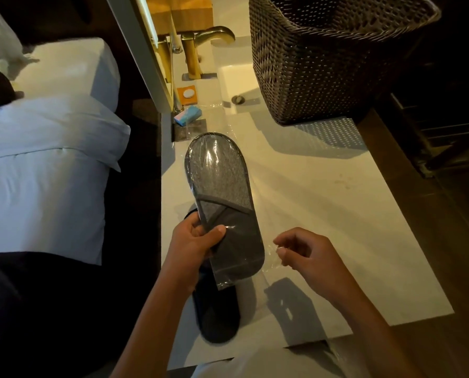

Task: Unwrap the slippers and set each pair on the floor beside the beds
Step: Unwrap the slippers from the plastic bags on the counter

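Grey slippers [222,192] in clear wrap [258,222]: left hand [195,241] grips them over counter [323,214]; right hand [304,255] pinches wrap edge.

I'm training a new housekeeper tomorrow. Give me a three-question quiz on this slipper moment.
1. True or false: the grey slipper is already free of its plastic wrap.
2. Which hand grips the slipper? A) left hand B) right hand
3. What stands on the counter behind the slipper, over the sink?

Key: 1 false, the wrap is still around it; 2 A, while the right hand pinches the wrap; 3 a dark woven basket.
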The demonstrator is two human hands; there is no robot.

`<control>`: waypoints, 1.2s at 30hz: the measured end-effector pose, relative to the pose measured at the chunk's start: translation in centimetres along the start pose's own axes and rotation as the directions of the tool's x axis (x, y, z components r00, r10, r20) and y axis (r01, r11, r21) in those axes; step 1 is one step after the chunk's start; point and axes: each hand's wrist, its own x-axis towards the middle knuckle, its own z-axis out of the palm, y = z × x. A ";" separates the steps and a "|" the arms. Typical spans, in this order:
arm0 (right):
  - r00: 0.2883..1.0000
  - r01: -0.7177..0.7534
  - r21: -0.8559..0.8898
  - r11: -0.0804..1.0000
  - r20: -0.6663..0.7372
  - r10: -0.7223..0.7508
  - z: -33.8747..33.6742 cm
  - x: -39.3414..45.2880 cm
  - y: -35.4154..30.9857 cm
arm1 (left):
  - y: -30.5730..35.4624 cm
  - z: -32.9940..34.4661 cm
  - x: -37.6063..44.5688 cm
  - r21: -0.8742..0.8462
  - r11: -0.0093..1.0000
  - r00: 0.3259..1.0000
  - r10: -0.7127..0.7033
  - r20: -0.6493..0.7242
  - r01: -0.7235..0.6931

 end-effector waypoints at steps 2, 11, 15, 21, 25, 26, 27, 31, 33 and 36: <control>1.000 -0.009 -0.025 1.000 -0.004 0.009 0.0 0.0 -0.1 | 0.1 -0.1 0.0 0.008 1.000 1.000 0.004 0.000 -0.004; 1.000 -0.008 -0.077 0.997 0.005 0.008 0.5 0.3 -0.3 | 0.1 -0.5 0.2 -0.028 0.999 0.999 -0.021 -0.026 0.020; 1.000 0.007 -0.096 0.995 0.009 -0.006 0.8 0.3 -0.4 | 0.0 -0.6 0.4 -0.035 0.999 0.998 -0.033 -0.048 0.032; 0.992 0.122 -0.112 0.986 -0.016 -0.125 1.2 -0.3 -0.9 | 0.0 -1.0 1.1 -0.146 0.987 0.983 -0.088 -0.163 0.064; 0.982 0.186 -0.136 0.973 -0.016 -0.190 1.5 -0.6 -0.9 | 0.2 -1.4 1.6 -0.190 0.979 0.975 -0.107 -0.193 0.070; 0.980 0.194 -0.134 0.972 -0.018 -0.198 1.5 -0.7 -0.9 | 0.2 -1.5 1.8 -0.200 0.977 0.973 -0.111 -0.201 0.070; 0.979 0.198 -0.133 0.971 -0.022 -0.202 1.4 -0.8 -0.8 | 0.3 -1.6 1.9 -0.210 0.975 0.971 -0.116 -0.211 0.071; 0.976 0.208 -0.122 0.971 -0.046 -0.214 1.1 -1.0 -0.6 | 0.5 -1.7 2.2 -0.241 0.967 0.970 -0.131 -0.204 0.080; 0.976 0.204 -0.115 0.972 -0.057 -0.211 1.1 -1.2 -0.3 | 0.4 -1.6 2.3 -0.253 0.963 0.972 -0.141 -0.189 0.091; 0.975 0.192 -0.075 0.979 -0.095 -0.199 0.8 -1.4 -0.2 | 0.4 -1.4 2.3 -0.260 0.961 0.971 -0.145 -0.189 0.092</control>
